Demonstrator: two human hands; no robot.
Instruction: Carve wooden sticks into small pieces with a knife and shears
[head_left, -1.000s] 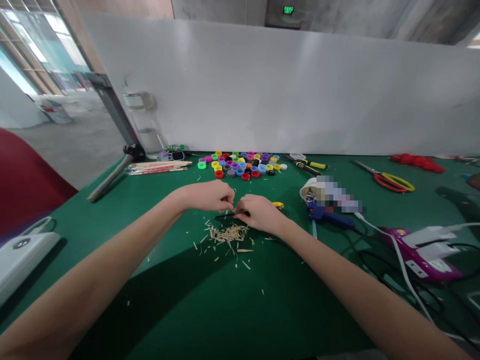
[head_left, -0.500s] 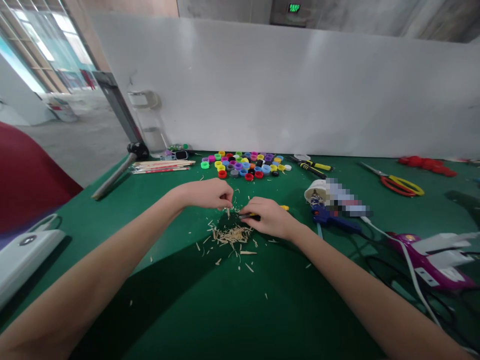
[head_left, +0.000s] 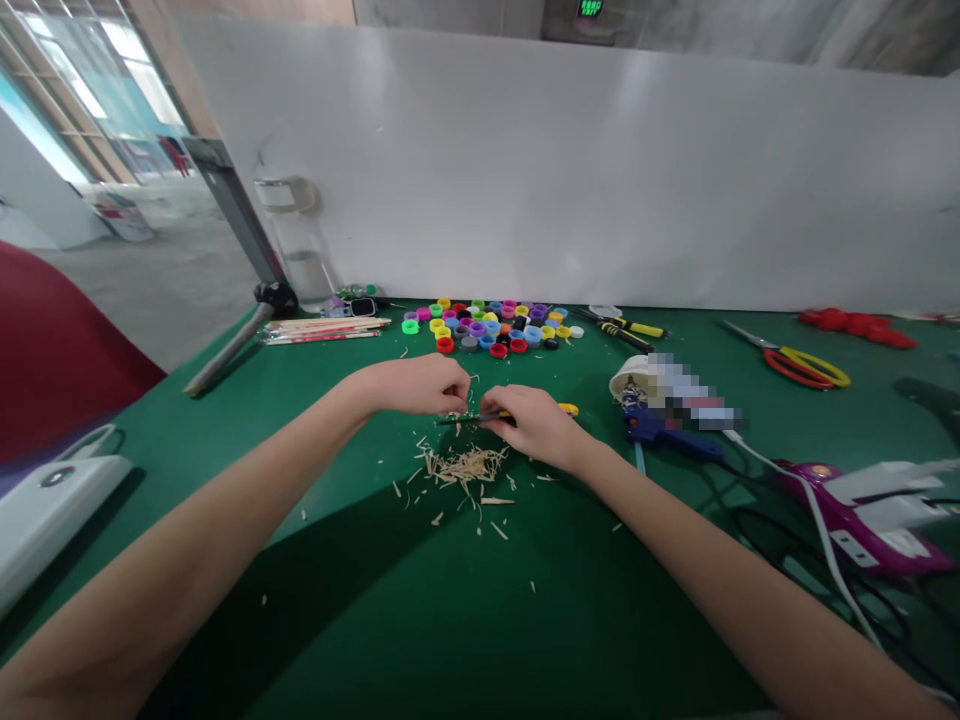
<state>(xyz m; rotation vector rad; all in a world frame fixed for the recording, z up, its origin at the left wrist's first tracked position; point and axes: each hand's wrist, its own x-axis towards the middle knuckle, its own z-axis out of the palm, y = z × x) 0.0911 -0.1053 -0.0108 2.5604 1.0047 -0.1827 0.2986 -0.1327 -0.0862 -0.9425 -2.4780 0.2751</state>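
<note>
My left hand (head_left: 420, 385) is pinched shut on a small pale sliver I can barely make out, just above a heap of wood shavings (head_left: 461, 468) on the green table (head_left: 480, 600). My right hand (head_left: 529, 422) is closed round a yellow-handled knife (head_left: 562, 409); its dark blade points left and meets the left fingertips. The two hands almost touch over the shavings.
Coloured bottle caps (head_left: 487, 326) lie behind the hands, wooden sticks (head_left: 322, 330) and a hammer (head_left: 240, 335) at the back left. A blue glue gun (head_left: 667, 428), paper cup, screwdrivers (head_left: 622, 328) and scissors (head_left: 795, 362) lie to the right. Cables and a purple device (head_left: 862, 500) sit near right; a white box (head_left: 45, 510) at left.
The right hand lifted the knife off the table and brought the blade up to the left fingertips again. The left hand barely moved.
</note>
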